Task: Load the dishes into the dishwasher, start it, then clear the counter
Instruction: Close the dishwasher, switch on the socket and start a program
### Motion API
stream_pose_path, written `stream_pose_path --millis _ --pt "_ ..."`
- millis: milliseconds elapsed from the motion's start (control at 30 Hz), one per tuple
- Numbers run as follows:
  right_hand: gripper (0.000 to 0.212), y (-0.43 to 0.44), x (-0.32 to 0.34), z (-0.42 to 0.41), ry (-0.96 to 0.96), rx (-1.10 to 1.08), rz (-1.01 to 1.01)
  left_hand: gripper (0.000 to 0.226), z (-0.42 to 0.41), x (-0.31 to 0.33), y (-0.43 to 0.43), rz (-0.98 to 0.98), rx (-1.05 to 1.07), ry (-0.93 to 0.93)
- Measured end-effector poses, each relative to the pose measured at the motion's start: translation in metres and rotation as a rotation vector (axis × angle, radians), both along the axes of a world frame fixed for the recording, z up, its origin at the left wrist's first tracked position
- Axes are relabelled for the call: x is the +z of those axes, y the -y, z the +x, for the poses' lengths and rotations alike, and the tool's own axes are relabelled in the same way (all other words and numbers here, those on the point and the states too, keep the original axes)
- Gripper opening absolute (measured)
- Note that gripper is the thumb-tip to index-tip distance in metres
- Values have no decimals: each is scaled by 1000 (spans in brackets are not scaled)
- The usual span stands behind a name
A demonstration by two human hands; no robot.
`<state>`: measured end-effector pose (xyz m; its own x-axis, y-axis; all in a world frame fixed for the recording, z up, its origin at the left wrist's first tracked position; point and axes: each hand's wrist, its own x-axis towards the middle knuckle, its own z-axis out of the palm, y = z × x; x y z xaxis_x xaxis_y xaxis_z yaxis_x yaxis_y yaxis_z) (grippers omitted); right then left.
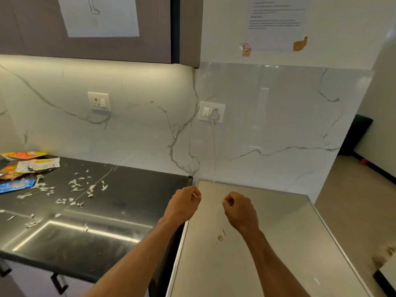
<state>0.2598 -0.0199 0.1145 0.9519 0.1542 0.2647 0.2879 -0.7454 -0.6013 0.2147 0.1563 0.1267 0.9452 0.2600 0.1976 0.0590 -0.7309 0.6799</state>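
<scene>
**Both hands curled above the grey top, litter waiting on the table**

The left hand (184, 203) and the right hand (240, 209) hover near each other, not touching, above the back part of a grey appliance top (246, 264) that stands just beside the black table (132, 196). The fingers of both are curled in. In the right hand I see nothing held. At the left fingertips there is a small pale spot, and I cannot tell if it is a nail or a pinched scrap. No dishes are in view. The grey top is probably the dishwasher's, so I judge the step in hand is clearing the table.

The things to clear lie on the left: coloured wrappers (25, 168) at the far end by the wall, and torn paper scraps (75, 187) spread from them toward the middle. To do it well, I would lift the wrappers first. Then I would sweep the scraps with a flat hand into one heap, away from the front edge, so that none falls to the floor.

The table is open between the scraps and its right end. A narrow seam divides the table from the grey top, and scraps could slip in there. A white cord (213, 151) hangs from the socket (212, 112) behind the hands.
</scene>
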Motion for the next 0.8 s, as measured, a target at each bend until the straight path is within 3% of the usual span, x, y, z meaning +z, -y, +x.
stream_pose_path --millis 300,600,800 --pt "25 -27 40 103 192 52 -49 19 101 38 -23 177 6 216" --pt "37 -70 80 202 322 163 -157 40 194 72 -55 457 10 275" --pt "49 -100 92 253 356 165 -209 62 256 76 -73 563 -15 208"
